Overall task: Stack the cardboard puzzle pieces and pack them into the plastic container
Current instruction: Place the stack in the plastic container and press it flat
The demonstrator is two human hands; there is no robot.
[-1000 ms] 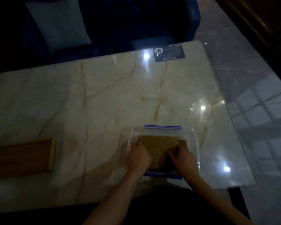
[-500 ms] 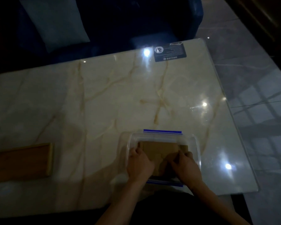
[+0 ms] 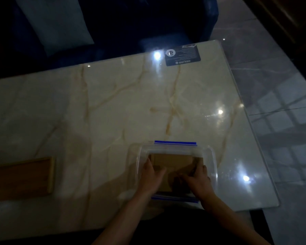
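Pressing the cardboard puzzle pieces (image 3: 171,162) down into the clear plastic container (image 3: 212,167), I have both hands inside its rim at the near edge of the marble table (image 3: 113,103). My left hand (image 3: 151,177) lies on the left side of the stack, fingers fairly straight and spread, touching the cardboard rather than gripping it. My right hand (image 3: 197,181) rests on the right side; the dim light hides whether its fingers curl round a piece or only push on it, so I cannot tell. The pieces sit flat in the bottom of the container, between its two blue clips (image 3: 175,142). To do this step well, I judge I should press evenly with both palms, square the edges against the walls and keep the top layer level, so nothing rides up and blocks a lid later. A wooden board (image 3: 21,177) lies well apart to my left.
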